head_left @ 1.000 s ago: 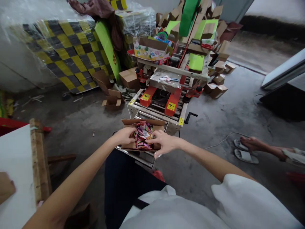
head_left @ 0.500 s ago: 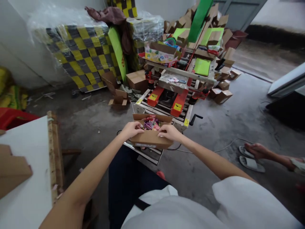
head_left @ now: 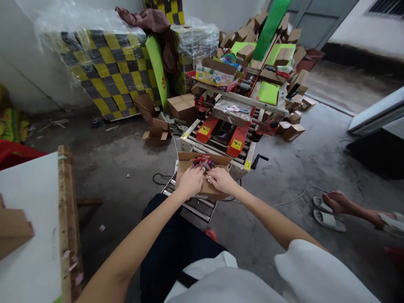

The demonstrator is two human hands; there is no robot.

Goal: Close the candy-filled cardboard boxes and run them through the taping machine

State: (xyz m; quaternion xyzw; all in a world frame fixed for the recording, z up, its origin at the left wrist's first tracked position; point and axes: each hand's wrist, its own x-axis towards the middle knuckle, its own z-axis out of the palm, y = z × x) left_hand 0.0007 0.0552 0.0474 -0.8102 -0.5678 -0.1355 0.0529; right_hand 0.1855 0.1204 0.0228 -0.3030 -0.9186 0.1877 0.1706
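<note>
Cardboard box (head_left: pixel 185 165) sits on the rollers (head_left: pixel 192 205) before the taping machine (head_left: pixel 221 134). Its near flap (head_left: pixel 205 187), upright a moment ago, now folds over the sweets (head_left: pixel 203 161). The left hand (head_left: pixel 190 182) and right hand (head_left: pixel 221 180) press flat on it, fingers stretched, gripping nothing.

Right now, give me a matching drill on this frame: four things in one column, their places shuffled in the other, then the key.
Things
1. left hand
2. sandals
3. brown cloth
4. green sheet

Places
A. draped over the plastic-wrapped checkered stack
B. flat on top of the machine
C. on the cardboard box, beside the right hand
D. on the floor at far right, by another person's foot

Pairs: 1-C, 2-D, 3-A, 4-B
</note>
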